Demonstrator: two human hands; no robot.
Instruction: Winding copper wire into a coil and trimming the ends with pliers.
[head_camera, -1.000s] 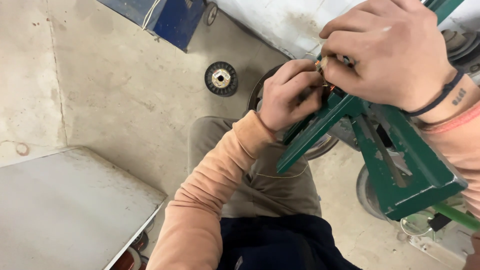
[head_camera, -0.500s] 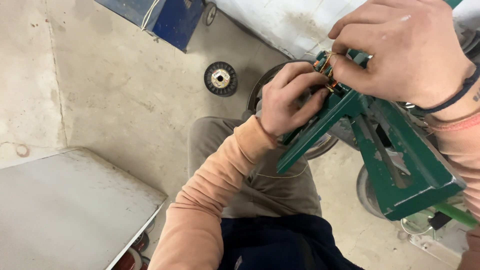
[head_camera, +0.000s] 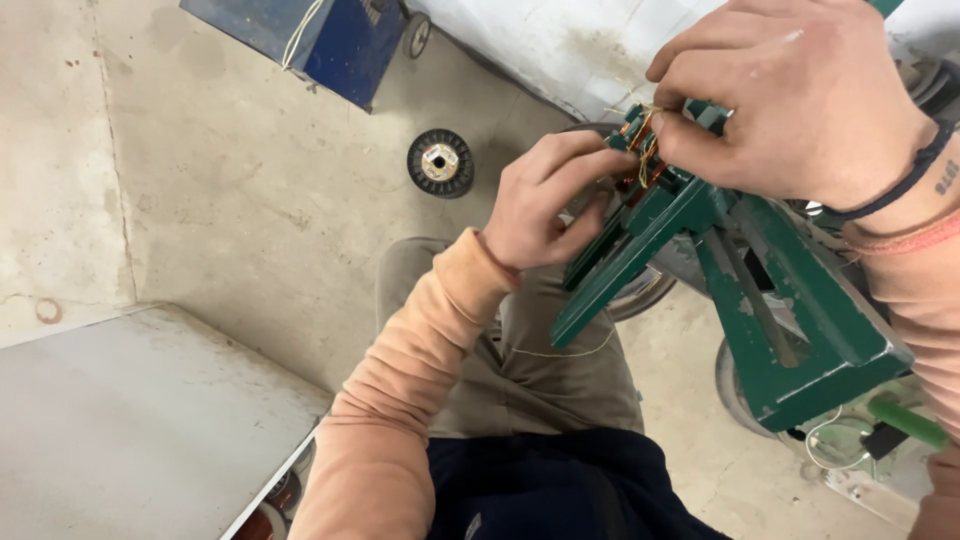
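Green winding frame (head_camera: 760, 290), two hands (head_camera: 545, 200) (head_camera: 800, 95) pinching, seemingly, one copper coil (head_camera: 640, 160)

Copper wire coil on a green metal frame

The small copper wire coil (head_camera: 640, 160), reddish-orange with pale strands crossing it, sits at the upper end of the green metal frame (head_camera: 790, 320), partly hidden. The frame's painted bars are chipped and scuffed; one slants down-left from the coil, another runs to a broad foot.
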